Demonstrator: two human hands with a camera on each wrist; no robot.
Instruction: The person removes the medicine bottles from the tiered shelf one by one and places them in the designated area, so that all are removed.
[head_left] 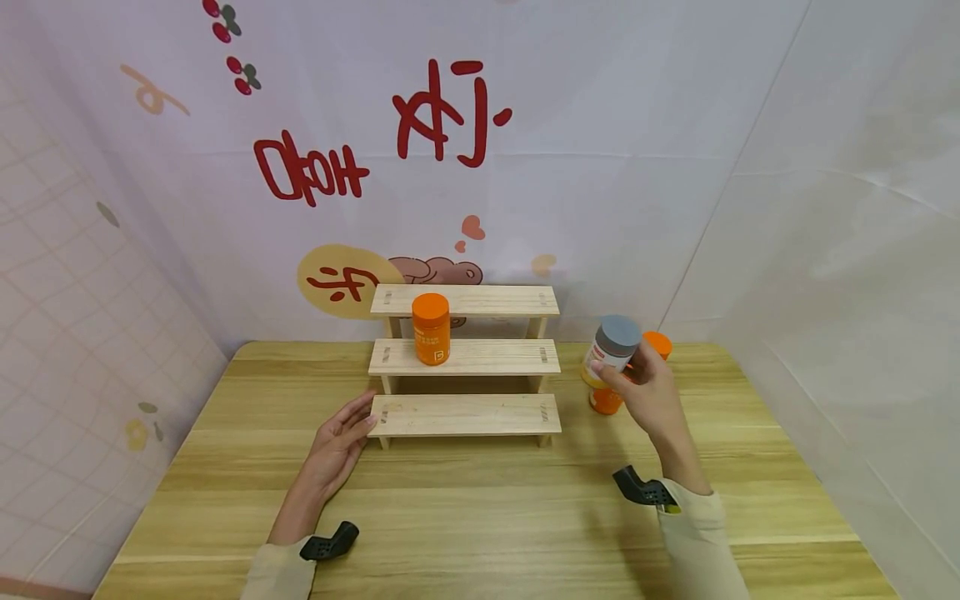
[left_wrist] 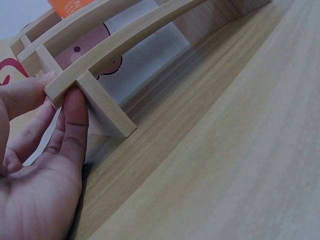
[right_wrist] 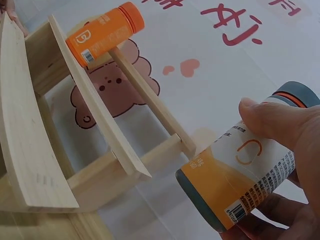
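Observation:
My right hand [head_left: 654,398] grips a supplement bottle [head_left: 615,342] with a grey cap and a white and orange label, lifted above the table to the right of the stand. The right wrist view shows the bottle tilted, a "C" on its label, my thumb [right_wrist: 270,117] across its near side. At the left end of the three-tier wooden stand [head_left: 465,415], my left hand [head_left: 333,450] pinches the lowest board, thumb on top and a finger beneath. An orange bottle [head_left: 431,329] stands upright on the middle tier, left of centre.
Behind and below my right hand show an orange cap [head_left: 657,343] and part of an orange bottle [head_left: 604,402], both partly hidden. The stand rests on a wood-grain table [head_left: 480,517]. A white printed cloth [head_left: 600,167] hangs behind the table, with pale walls at both sides.

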